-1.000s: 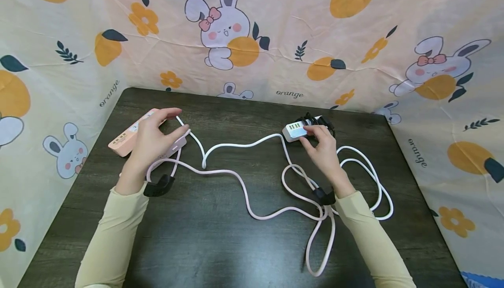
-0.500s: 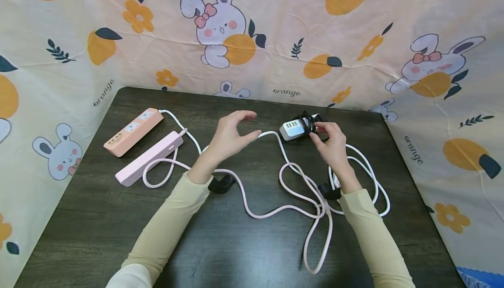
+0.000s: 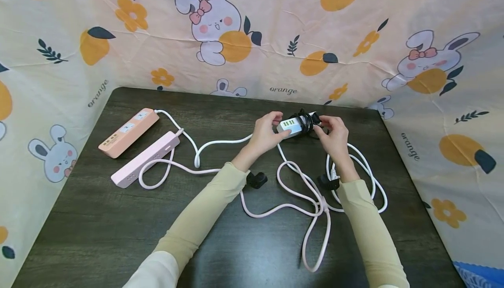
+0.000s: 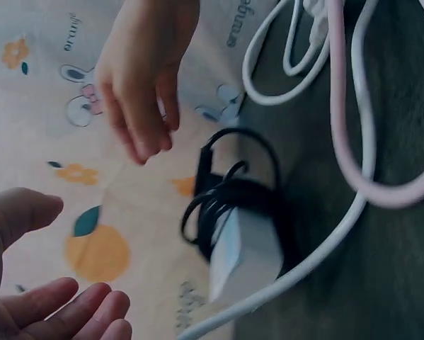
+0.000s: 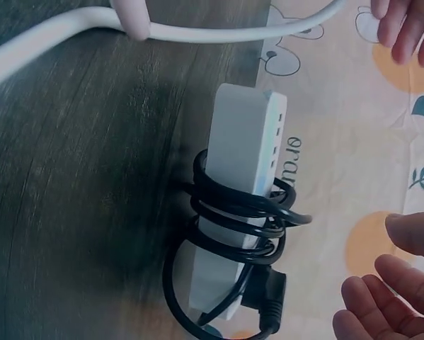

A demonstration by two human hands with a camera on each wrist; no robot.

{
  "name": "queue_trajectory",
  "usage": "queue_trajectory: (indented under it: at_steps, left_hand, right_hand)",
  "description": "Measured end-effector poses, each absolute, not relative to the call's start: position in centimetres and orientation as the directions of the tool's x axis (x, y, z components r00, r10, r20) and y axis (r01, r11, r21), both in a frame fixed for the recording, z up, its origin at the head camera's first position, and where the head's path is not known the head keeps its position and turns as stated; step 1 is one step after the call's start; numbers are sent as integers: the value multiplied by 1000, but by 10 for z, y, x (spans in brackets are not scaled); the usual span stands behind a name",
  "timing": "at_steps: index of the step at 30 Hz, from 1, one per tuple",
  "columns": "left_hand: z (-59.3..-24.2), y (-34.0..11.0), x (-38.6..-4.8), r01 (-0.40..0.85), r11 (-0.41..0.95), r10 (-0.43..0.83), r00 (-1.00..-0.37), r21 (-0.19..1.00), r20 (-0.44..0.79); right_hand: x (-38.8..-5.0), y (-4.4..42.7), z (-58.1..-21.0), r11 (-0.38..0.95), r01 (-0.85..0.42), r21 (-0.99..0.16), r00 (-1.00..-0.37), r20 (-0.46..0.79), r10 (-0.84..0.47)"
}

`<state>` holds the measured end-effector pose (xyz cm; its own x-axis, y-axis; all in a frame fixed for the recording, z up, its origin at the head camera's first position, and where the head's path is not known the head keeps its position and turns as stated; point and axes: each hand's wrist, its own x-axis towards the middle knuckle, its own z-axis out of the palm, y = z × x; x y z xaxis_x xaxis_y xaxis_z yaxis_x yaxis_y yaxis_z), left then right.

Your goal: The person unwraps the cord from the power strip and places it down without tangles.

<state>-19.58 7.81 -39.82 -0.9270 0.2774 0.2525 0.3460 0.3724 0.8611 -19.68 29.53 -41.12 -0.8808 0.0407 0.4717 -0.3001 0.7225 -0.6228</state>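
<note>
A small white charging block (image 3: 290, 126) lies at the table's back, a black cord (image 3: 305, 121) wound round its right part. My left hand (image 3: 264, 135) is by its left end, thumb and fingers apart. On the other side, my right hand (image 3: 334, 135) is beside the wound cord, fingers relaxed. The right wrist view shows the block (image 5: 241, 134), its row of ports, the coils (image 5: 233, 212) and a black plug (image 5: 267, 294), with a gap between them and my right hand (image 5: 388, 290). Neither hand holds anything in the wrist views.
An orange-pink power strip (image 3: 129, 133) and a pale pink one (image 3: 145, 159) lie at the left of the dark table (image 3: 98, 235). A white cable (image 3: 224, 142) and a pink cable (image 3: 271, 214) run across the middle, looping at the right. A printed cloth (image 3: 275, 29) hangs behind.
My left hand has moved right, from over the power strips to the left end of the block. My right hand has shifted slightly right, off the block's top. The block's black coils are now more visible.
</note>
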Motion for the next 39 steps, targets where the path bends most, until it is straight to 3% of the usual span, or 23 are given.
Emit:
queue_trajectory:
  at_steps: [9, 19, 39]
  left_hand:
    - [-417, 102, -217, 159, 351, 194, -977, 923, 95]
    - [-441, 117, -228, 195, 454, 143, -979, 869, 144]
    - [-471, 132, -247, 216, 642, 217, -972, 735, 96]
  right_hand:
    - [-209, 296, -414, 740, -245, -627, -897, 437, 73]
    - [-215, 298, -416, 725, -176, -666, -914, 384, 131]
    - [-218, 303, -413, 733, -107, -672, -928, 333, 170]
